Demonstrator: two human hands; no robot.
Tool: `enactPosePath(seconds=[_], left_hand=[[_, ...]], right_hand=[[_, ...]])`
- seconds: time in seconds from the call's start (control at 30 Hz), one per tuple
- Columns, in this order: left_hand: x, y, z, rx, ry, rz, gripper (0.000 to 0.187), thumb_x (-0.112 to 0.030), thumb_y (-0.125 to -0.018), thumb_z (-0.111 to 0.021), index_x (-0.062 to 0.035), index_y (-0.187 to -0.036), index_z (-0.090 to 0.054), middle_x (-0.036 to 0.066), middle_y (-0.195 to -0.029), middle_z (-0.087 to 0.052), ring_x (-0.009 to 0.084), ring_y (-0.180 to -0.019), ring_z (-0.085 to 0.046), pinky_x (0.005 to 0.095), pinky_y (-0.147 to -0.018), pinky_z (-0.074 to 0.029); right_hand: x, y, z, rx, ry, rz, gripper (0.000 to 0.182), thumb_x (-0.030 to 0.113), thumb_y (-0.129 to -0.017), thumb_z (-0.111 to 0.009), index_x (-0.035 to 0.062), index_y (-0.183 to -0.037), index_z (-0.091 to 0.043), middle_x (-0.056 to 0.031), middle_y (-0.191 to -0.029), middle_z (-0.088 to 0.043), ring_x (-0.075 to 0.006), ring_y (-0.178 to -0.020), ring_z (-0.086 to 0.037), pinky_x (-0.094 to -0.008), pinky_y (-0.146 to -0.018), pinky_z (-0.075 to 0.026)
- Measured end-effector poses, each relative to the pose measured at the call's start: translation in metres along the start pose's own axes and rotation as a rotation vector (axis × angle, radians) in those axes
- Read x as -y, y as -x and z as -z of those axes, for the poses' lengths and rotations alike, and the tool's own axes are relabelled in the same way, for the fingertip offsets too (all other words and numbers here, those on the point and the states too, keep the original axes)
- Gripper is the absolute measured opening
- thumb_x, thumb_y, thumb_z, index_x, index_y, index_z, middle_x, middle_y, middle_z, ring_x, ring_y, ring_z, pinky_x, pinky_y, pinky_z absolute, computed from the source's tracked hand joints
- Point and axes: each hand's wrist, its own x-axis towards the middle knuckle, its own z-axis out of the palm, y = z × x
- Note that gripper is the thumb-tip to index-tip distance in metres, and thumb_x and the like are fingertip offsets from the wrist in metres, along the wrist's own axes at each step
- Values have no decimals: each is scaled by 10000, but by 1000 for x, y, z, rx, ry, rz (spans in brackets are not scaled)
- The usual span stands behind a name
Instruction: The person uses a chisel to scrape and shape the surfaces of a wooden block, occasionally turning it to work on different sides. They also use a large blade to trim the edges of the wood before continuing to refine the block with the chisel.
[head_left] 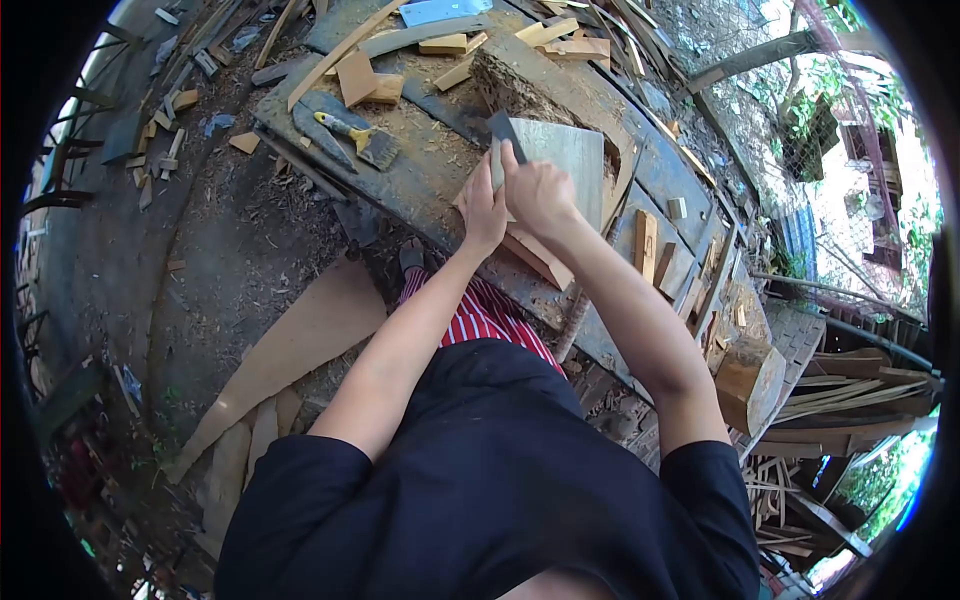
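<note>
My right hand (541,198) is closed around a dark, flat, straight-edged tool (504,130), whose end sticks out past my fingers. Close on its left, my left hand (484,212) pinches a narrow pale wood piece (497,168). The tool lies right at the top of this piece. Under and beside both hands is a smooth grey-green board (580,165) on the worktable. A wood block (538,256) shows below my right wrist.
A yellow-handled paintbrush (360,138) lies at the left on the worktable (430,205). Wood offcuts (355,78) and shavings surround it. Behind the board is a rough, hollowed timber (545,85). A large wood block (750,383) stands at the right, a brown sheet (300,330) on the ground.
</note>
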Motion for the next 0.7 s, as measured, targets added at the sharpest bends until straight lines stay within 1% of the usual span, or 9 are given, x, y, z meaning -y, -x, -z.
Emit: enactPosePath(seconds=[0.07,0.1,0.23,0.37,0.47,0.53,0.6,0.67,0.7], left_hand=[[-2,0,-4,-12,-12,36,605,-160,-958,-478,-36,-1517,-283,190,-1501,-390,332,-1404,-336,448,-1164,-209],[-1,1,-3,-18,-34,68,606,-160,-959,-476,-39,-1519,-281,187,-1503,-388,332,-1406,-333,448,-1164,-206],[-1,0,3,36,42,32,624,-180,-950,-502,-43,-1519,-285,180,-1509,-385,332,-1409,-330,445,-1162,-208],[-10,-1,4,-12,21,40,620,-191,-954,-500,-39,-1516,-287,189,-1502,-393,342,-1402,-342,441,-1159,-218],[-10,6,5,11,17,40,616,-197,-954,-499,-37,-1512,-293,197,-1491,-405,354,-1389,-358,443,-1156,-231],[0,-4,3,53,91,82,614,-192,-948,-498,-35,-1508,-299,200,-1489,-409,352,-1388,-364,446,-1152,-239],[2,-5,0,30,104,2,615,-190,-946,-494,-34,-1508,-297,203,-1491,-405,348,-1393,-359,460,-1148,-244],[2,-2,0,-9,-17,42,624,-192,-944,-494,-42,-1513,-287,212,-1483,-415,358,-1385,-371,469,-1142,-247],[2,1,-1,-31,-65,15,616,-210,-955,-476,-55,-1519,-281,212,-1476,-425,372,-1368,-390,486,-1132,-251]], right_hand=[[0,28,2,34,0,61,581,189,-927,-489,130,-1496,-389,-190,-874,-704,-312,-749,-721,-425,-624,-586],[1,31,5,50,7,61,574,191,-924,-498,101,-1482,-398,-193,-873,-703,-316,-745,-720,-429,-612,-582],[-2,-11,4,7,-84,-3,561,198,-924,-510,86,-1464,-408,-209,-849,-697,-334,-749,-719,-432,-598,-578],[-6,15,7,-1,-48,37,585,194,-914,-524,95,-1477,-398,-199,-855,-701,-335,-758,-719,-430,-594,-576],[-3,23,10,104,-147,17,611,205,-913,-529,105,-1495,-371,-209,-862,-698,-346,-771,-718,-438,-611,-576],[-3,13,6,81,-131,15,627,218,-921,-523,111,-1511,-338,-213,-874,-698,-348,-774,-718,-448,-628,-578],[-5,24,3,17,-136,14,627,209,-916,-523,116,-1510,-345,-230,-869,-694,-348,-772,-717,-454,-648,-581],[1,29,2,20,-149,-39,603,201,-916,-514,106,-1496,-376,-241,-862,-692,-348,-772,-717,-450,-647,-583],[1,22,-1,1,-188,-47,581,207,-922,-511,86,-1480,-402,-246,-854,-689,-353,-763,-716,-445,-636,-584]])
